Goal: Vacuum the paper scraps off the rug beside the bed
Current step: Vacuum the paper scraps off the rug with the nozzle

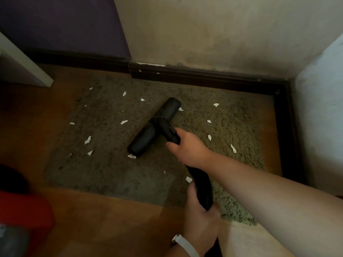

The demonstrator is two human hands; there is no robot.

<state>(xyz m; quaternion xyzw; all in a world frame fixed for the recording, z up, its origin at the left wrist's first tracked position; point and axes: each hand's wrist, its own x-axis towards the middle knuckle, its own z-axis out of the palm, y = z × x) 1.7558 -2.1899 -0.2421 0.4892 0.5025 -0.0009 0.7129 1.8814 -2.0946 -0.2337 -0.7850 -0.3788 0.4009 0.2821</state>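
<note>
Left hand (201, 222) nearest, clenched on the ribbed hose (202, 190); right hand (187, 148) grasping the black wand; floor nozzle (154, 127) sits mid-rug (111, 173); paper scraps (87, 140) scattered both sides; I'd go slow, overlapping passes, nozzle kept flat.

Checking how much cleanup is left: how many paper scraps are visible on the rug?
About 17 paper scraps: nine left of the vacuum head, two touching its ends, four to its right, two near the hose. More may be hidden underneath.
</note>
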